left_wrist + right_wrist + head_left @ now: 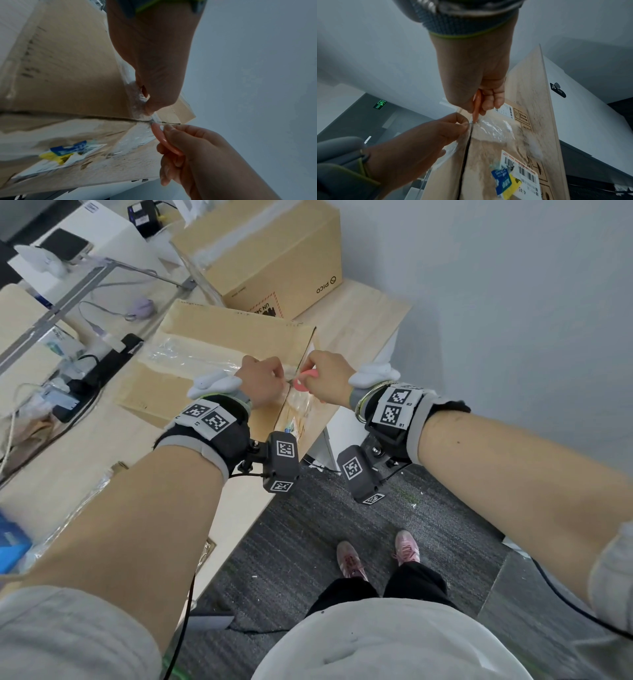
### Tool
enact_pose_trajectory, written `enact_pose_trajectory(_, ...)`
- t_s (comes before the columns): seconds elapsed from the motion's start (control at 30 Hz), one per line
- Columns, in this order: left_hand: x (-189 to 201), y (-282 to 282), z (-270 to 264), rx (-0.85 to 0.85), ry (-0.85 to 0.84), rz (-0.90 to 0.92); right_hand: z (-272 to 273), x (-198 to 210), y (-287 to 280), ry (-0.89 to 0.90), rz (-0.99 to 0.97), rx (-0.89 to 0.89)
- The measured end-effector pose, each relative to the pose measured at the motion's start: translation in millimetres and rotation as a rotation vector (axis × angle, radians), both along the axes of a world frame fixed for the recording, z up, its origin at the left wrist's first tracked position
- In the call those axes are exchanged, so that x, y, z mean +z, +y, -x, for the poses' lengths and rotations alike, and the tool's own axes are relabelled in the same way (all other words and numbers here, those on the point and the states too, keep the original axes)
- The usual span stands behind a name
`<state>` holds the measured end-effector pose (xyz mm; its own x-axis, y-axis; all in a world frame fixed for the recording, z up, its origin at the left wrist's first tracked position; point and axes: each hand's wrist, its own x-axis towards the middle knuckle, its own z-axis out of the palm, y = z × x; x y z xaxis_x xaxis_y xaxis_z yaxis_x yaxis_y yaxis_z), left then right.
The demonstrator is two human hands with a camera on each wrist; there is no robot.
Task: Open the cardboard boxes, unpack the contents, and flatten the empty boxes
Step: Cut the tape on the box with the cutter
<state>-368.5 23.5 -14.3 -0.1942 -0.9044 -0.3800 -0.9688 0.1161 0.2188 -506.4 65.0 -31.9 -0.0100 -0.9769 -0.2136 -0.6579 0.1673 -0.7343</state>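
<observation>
Nearest the camera, the person's pink trainers (376,556) stand on dark grey carpet (308,529) beside the near edge of the pale wooden desk (78,460). Both forearms reach forward over that edge, each with a black wrist strap bearing square printed markers.

The left hand (262,383) has its fingers curled and pinches a strip of crumpled clear packing tape (139,102) at the near right corner of the flat brown cardboard box (219,354) lying on the desk. The right hand (327,383), just beside the left, is closed round a small pink plastic ring-shaped cutter (305,381), whose tip meets the tape at the box's seam, right where the left fingertips (464,125) hold it. More clear tape lies wrinkled along the top of this box, and its near side carries a white barcode label (520,171) and a blue and yellow sticker (505,184).

Farther back, a taller brown cardboard box printed with PICO (274,258) stands on the desk, touching the far edge of the flat one. To the left lie a black power strip with cables (99,371) and a small lilac mouse-like object (142,308). At the far left corner is a white box (102,237).
</observation>
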Motion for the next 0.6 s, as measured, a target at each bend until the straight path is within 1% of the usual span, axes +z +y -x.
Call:
enact_pose_trajectory(0.1,2,2,1,0.006,0.005,0.025,-3,4,0,-0.01,-0.03,0.0)
enact_pose_trajectory(0.2,2,4,2,0.025,0.007,0.04,-5,7,1,0.021,-0.014,-0.017)
enact_pose_trajectory(0.3,0,4,3,0.04,0.006,0.06,-7,8,2,-0.071,-0.07,-0.025)
enact_pose_trajectory(0.37,-2,4,4,0.048,0.019,0.071,-8,8,1,-0.024,-0.063,-0.027)
enact_pose_trajectory(0.43,-2,2,4,0.039,0.025,0.066,-9,7,0,-0.008,-0.073,-0.002)
enact_pose_trajectory(0.5,-2,0,2,0.025,0.025,0.037,-11,6,1,-0.052,-0.121,0.039)
enact_pose_trajectory(0.53,-2,-1,1,0.025,0.026,0.026,-11,5,2,-0.058,-0.118,0.031)
enact_pose_trajectory(0.6,0,-2,2,0.023,0.021,0.036,-11,5,3,-0.069,-0.068,-0.04)
